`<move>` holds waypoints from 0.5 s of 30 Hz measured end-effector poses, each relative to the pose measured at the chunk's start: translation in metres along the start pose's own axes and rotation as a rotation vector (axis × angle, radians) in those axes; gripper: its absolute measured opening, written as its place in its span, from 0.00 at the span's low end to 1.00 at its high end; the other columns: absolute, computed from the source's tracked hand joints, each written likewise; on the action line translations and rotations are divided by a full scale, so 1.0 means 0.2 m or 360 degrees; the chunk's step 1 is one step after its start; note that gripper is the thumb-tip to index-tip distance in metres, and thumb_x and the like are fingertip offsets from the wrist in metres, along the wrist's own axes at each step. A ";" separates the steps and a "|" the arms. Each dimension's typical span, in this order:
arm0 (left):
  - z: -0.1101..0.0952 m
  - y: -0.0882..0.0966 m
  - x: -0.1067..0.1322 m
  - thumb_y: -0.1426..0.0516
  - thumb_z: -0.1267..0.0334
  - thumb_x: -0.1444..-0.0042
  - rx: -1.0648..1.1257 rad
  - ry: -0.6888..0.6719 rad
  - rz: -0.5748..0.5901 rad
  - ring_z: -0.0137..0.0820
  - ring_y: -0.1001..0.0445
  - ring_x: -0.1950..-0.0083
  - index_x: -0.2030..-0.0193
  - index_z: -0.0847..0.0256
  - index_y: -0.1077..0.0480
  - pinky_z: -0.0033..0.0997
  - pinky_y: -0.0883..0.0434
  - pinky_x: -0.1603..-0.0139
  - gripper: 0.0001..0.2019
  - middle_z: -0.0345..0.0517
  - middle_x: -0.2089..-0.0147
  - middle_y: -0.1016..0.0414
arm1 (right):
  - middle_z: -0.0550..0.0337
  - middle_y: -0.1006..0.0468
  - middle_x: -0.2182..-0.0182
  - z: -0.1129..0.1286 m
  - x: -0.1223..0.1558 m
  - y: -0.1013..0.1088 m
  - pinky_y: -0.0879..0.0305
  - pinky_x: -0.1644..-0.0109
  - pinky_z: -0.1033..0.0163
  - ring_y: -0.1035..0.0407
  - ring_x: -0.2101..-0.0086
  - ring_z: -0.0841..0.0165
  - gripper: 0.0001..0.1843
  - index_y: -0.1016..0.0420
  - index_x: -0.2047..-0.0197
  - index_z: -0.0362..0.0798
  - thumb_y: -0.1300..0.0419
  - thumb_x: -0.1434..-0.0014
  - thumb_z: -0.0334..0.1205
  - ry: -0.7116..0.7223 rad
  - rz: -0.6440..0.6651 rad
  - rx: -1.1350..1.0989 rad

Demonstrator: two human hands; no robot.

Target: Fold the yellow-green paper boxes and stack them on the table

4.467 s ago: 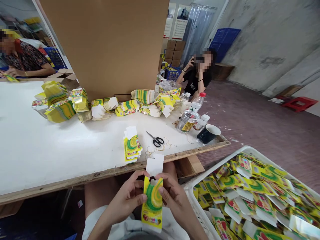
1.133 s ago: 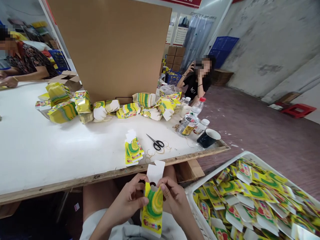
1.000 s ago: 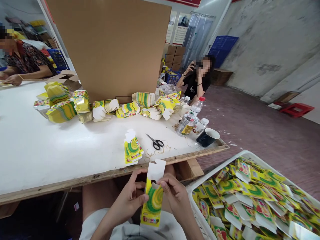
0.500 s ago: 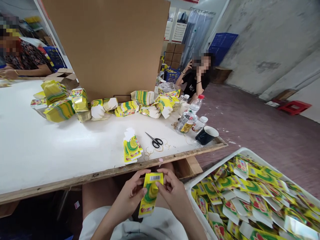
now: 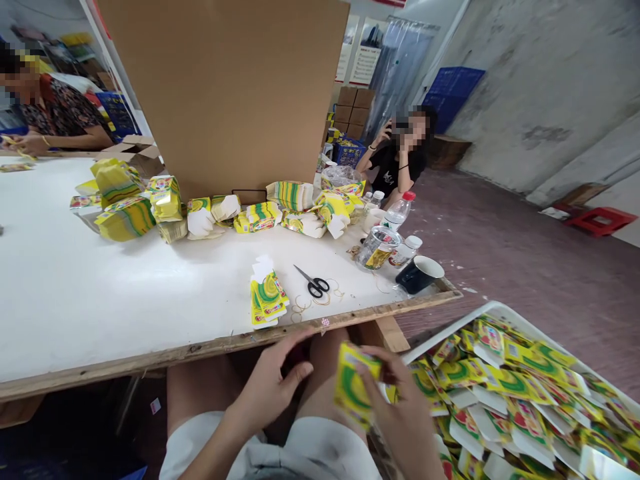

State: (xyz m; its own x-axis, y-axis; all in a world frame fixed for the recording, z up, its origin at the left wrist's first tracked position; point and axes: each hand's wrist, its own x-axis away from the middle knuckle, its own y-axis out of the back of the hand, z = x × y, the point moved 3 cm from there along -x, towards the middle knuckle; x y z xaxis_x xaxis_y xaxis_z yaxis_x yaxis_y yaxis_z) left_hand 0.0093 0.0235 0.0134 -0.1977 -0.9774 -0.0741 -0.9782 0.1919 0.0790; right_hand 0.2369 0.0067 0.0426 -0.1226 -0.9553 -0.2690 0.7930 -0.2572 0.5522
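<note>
My right hand (image 5: 405, 413) grips a folded yellow-and-green carton (image 5: 354, 383) and holds it low over my lap, beside the white crate (image 5: 493, 312). The carton is blurred by motion. My left hand (image 5: 273, 383) hovers over my lap below the table edge, fingers loosely spread and holding nothing. A small stack of the same flat cartons (image 5: 267, 299) lies on the white table (image 5: 100, 300) just above my hands. The crate at my right is full of several loose flat cartons (image 5: 505, 393).
Black scissors (image 5: 313, 283) and rubber bands lie near the stack. Carton bundles (image 5: 125, 207) line the back of the table before a tall cardboard sheet (image 5: 225, 87). A jar (image 5: 376, 247), bottle (image 5: 400, 210) and dark cup (image 5: 421, 273) stand at the corner. Two other people sit beyond the table.
The carton's white flap got folded down shut. My right hand then carried the carton right, toward the crate, and my left hand let go of it.
</note>
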 end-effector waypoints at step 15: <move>0.23 0.11 0.07 0.39 0.67 0.46 -0.0282 -0.0018 -0.0256 0.46 0.41 0.29 0.40 0.49 0.30 0.55 0.60 0.26 0.25 0.46 0.36 0.29 | 0.57 0.20 0.75 -0.08 -0.10 -0.62 0.33 0.68 0.59 0.27 0.73 0.60 0.17 0.23 0.69 0.49 0.32 0.51 0.55 -0.0546 0.0180 -0.0928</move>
State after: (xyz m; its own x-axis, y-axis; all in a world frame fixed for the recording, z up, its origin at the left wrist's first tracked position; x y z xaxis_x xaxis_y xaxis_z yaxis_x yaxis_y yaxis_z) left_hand -0.0187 0.0186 -0.0324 -0.0419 -0.9930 -0.1107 -0.9710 0.0144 0.2387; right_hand 0.1502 0.0600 -0.0335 -0.1260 -0.9885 0.0836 0.9920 -0.1246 0.0212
